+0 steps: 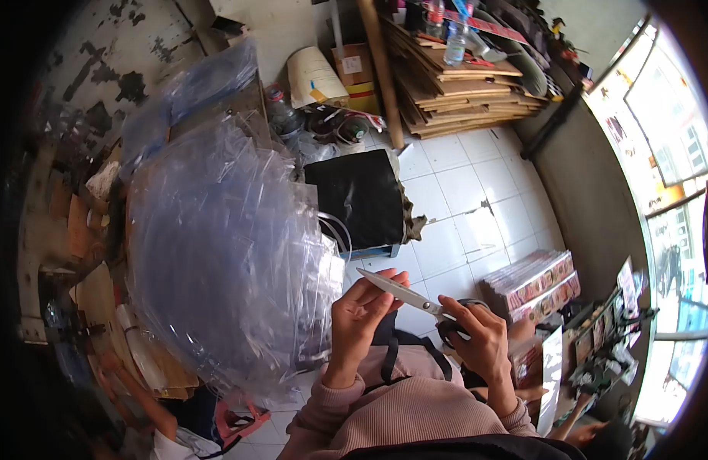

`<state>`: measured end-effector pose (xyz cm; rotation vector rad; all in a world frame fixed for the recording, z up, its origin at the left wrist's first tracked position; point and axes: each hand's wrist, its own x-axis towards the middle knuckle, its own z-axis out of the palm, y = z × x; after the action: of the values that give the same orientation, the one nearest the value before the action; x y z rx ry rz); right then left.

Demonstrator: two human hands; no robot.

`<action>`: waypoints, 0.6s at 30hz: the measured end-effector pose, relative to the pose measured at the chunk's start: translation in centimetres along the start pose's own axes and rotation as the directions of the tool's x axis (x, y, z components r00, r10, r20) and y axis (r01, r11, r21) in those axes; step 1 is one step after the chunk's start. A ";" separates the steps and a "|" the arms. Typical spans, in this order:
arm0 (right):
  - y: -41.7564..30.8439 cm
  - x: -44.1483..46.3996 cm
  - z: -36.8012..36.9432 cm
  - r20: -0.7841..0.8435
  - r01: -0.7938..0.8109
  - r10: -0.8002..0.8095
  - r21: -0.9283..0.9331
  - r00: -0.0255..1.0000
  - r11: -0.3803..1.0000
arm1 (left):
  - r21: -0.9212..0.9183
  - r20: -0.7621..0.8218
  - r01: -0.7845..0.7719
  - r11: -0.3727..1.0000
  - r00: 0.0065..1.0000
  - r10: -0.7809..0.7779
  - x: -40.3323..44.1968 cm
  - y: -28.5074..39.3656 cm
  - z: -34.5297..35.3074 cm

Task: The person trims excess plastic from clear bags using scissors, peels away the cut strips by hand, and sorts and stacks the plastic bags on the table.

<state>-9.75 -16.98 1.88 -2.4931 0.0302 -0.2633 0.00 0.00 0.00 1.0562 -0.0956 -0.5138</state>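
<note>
My right hand (480, 337) is closed around the black handles of a pair of scissors (409, 296). The silver blades look shut together and point up and to the left. Their tip end crosses in front of the fingers of my left hand (358, 318). That hand is turned palm up with its fingers curled toward the thumb; anything pinched there is too small to make out. Just left of it lies a large heap of clear plastic sheets or bags (223, 253), with a white loop at its right edge.
Ahead stands a low stool with a black top (354, 195). Flattened cardboard (461, 100) is stacked behind it, bottles on top. Wrapped printed packs (530, 284) sit to the right on the tiled floor (454, 192). Other people's arms show at lower left (151, 399) and lower right.
</note>
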 end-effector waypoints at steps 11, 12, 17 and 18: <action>8.1 18.0 -0.6 0.235 0.225 -0.223 0.018 0.946 0.974 | 0.020 -0.387 -0.070 0.997 0.919 0.072 12.3 -0.1 1.9; 8.7 19.4 -0.7 0.261 0.263 -0.263 0.033 0.929 0.964 | 0.013 -0.427 -0.081 0.997 0.901 0.079 13.3 0.1 2.3; 11.9 26.6 -1.3 0.356 0.466 -0.463 0.081 0.812 0.881 | -0.107 -0.563 -0.259 0.960 0.811 0.156 18.3 -0.7 4.0; 12.2 27.8 -1.4 0.378 0.494 -0.492 0.100 0.784 0.864 | -0.085 -0.624 -0.253 0.964 0.768 0.147 19.2 -0.8 4.5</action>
<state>17.67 -29.94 0.84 -2.4694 -0.8028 0.0343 15.19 -12.53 -1.67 0.9899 0.4066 0.0404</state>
